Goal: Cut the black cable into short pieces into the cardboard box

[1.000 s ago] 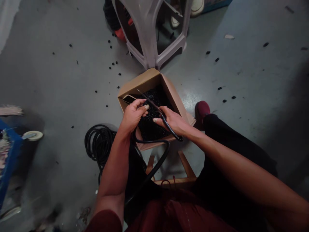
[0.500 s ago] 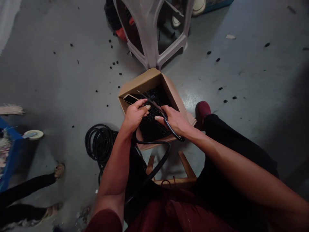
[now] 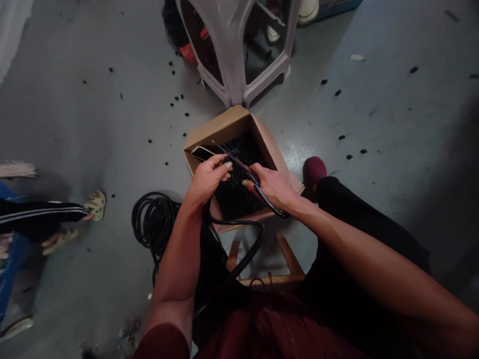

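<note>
My right hand (image 3: 271, 188) is closed around the dark handles of a pair of scissors (image 3: 236, 160), whose long thin blades point up and left, ending beside my left fingertips. My left hand (image 3: 209, 175) is pinched shut over the box; a black tube (image 3: 249, 254) runs up beneath it from my lap, and the tube's end is hidden by the fingers. Below both hands stands an open cardboard box (image 3: 220, 125) with many small black pieces (image 3: 239, 197) inside. A narrow black flat piece with a pale edge (image 3: 203, 153) leans in its left corner.
A coil of black tube (image 3: 154, 219) lies left of the box. A grey plastic stool (image 3: 234, 60) stands just beyond it. Small black bits (image 3: 342, 137) are scattered on the floor. At the left, another person's leg (image 3: 48, 213) passes a blue container (image 3: 13, 279).
The other person's legs at the left have moved farther up the view, now in front of the blue container. My hands and the scissors have barely shifted.
</note>
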`<state>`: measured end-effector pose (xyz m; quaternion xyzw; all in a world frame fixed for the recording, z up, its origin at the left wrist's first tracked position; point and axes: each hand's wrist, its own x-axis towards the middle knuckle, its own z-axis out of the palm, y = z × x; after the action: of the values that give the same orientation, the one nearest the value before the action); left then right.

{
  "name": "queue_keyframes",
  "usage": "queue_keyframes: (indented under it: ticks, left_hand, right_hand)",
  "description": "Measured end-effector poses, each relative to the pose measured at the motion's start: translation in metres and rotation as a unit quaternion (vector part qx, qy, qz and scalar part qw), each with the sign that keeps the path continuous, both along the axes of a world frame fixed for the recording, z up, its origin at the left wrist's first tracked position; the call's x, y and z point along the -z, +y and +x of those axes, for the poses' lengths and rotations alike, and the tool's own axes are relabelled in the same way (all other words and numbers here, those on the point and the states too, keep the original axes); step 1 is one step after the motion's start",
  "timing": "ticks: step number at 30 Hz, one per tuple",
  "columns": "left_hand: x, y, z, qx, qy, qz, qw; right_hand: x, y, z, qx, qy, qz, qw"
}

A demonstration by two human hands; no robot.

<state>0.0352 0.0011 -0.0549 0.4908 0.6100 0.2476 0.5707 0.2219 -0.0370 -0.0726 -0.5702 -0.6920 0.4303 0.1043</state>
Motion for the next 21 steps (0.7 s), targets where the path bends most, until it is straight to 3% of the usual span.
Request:
queue_keyframes:
  ticks: [5, 14, 21]
  left_hand:
    - [-0.007, 0.002, -0.007, 0.058, -0.006, -0.034, 0.998]
    - [-0.011, 0.002, -0.012, 0.063, -0.012, -0.086, 0.994]
    - [-0.012, 0.002, -0.015, 0.042, 0.038, -0.017, 0.998]
  right_hand:
    - [-0.003, 0.002, 0.001, 0.004, -0.006, -0.002, 1.0]
    - [-0.006, 0.006, 0.005, 0.06, -0.064, -0.027, 0.996]
    - [-0.007, 0.01, 0.006, 0.063, -0.063, -0.058, 0.994]
